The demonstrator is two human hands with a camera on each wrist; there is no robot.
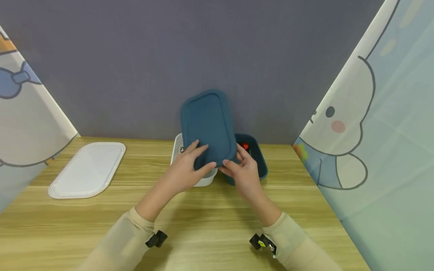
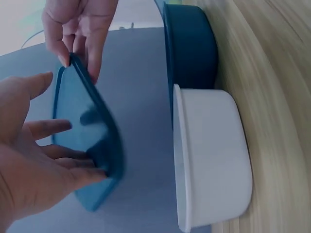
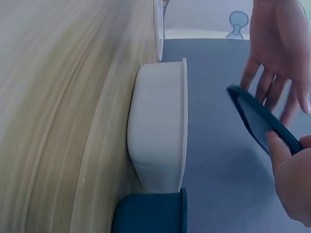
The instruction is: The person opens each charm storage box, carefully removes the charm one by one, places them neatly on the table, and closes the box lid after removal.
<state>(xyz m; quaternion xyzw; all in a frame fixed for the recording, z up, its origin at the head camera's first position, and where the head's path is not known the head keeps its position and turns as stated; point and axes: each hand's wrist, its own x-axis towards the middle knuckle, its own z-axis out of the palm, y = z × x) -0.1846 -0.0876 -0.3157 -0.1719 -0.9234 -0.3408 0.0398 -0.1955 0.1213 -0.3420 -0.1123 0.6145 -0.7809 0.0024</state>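
A dark blue rectangular lid (image 1: 207, 120) is held up, tilted, above two containers. My right hand (image 1: 245, 171) pinches its near right corner between thumb and fingers. My left hand (image 1: 183, 169) has its fingers spread against the lid's face, and its thumb stands apart from the lid in the left wrist view. Below the lid are a white container (image 2: 214, 155) and, to its right, a dark blue container (image 1: 260, 160), both without lids. A shiny red item (image 1: 245, 145) shows inside the blue one. A small speckled item (image 1: 182, 149) shows in the white one, mostly hidden by the lid.
A white lid (image 1: 86, 170) lies flat on the left of the wooden table (image 1: 203, 226). Behind the containers rises a grey panel (image 1: 135, 75). Cartoon-printed sheets (image 1: 390, 113) flank the table on both sides.
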